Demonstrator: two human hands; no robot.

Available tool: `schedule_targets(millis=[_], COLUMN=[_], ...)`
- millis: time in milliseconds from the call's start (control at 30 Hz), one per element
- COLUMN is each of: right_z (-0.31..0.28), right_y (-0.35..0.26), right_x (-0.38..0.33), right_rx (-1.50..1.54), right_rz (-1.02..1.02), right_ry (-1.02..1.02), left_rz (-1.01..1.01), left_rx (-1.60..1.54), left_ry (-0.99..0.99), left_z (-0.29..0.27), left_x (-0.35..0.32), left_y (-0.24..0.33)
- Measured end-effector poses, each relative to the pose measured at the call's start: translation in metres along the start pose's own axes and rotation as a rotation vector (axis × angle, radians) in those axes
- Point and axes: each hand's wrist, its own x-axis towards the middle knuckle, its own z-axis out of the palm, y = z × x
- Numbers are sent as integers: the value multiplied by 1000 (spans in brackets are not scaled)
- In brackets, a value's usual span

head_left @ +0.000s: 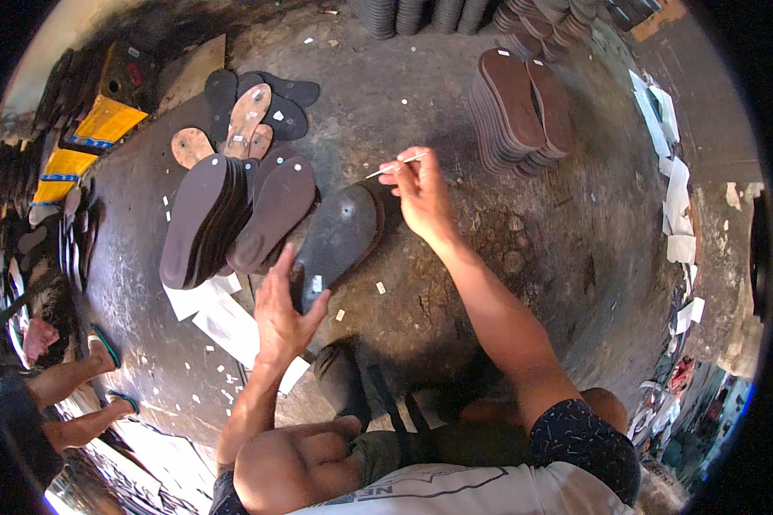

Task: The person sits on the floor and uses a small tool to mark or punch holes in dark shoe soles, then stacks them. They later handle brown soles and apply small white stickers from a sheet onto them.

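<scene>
So the person is sitting on a dark, stained floor [524, 257] with shoe soles all around. The left hand [282, 313] is open, fingers spread a bit, and it's resting on the near end of a dark sole [339, 236] that lies flat right in front of them. There's a small white sticker [317, 283] on that sole just by the fingertips. The right hand [421, 193] is up above the far end of the same sole, thumb and fingers pinching a thin pale stick [397, 165], could be a brush or a pick, too small to tell.

Left of the dark sole there's a fanned-out pile of brown soles [232, 215], and farther back a few tan insoles [245, 120]. Off to the right, well apart, sits a neat stack of brown soles [520, 116]. White paper scraps [223, 322] lie near the left wrist.
</scene>
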Motion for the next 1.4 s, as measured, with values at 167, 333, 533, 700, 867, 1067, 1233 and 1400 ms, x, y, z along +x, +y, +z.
schedule_targets(millis=[167,333,533,700,867,1067,1233,1400], right_z=[18,11,27,49,84,61,41,-9], right_y=[7,6,-9,-32,-25,-31,-50,-32], right_x=[-3,-1,-12,-32,-72,-97,-59,-9], right_rx=[27,-18,-337,-310,-350,-418,82,34], right_rz=[97,-4,-230,-292,-326,-299,-159,-62], right_ry=[1,4,-186,-281,-407,-509,-350,-80], left_rz=[-5,31,38,37,-15,32,34,-25], left_rx=[61,102,65,23,2,33,99,112], left_ry=[-26,-35,-36,-19,-50,-48,18,152], left_z=[20,22,20,20,20,18,-10,-35], left_x=[-6,-5,-3,-4,0,1,16,31], left_y=[-8,-9,-12,-15,-14,-19,-23,-33])
